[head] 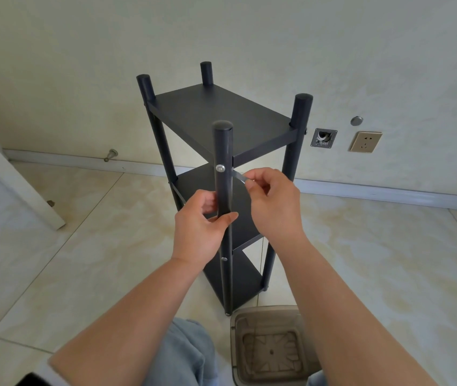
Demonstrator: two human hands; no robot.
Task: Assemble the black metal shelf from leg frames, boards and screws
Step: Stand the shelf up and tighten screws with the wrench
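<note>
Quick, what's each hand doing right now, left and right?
Left hand: closed, its grip wrapped round the near shelf leg.
Right hand: closed, pinching a small silvery tool beside that leg, probably a hex key.
</note>
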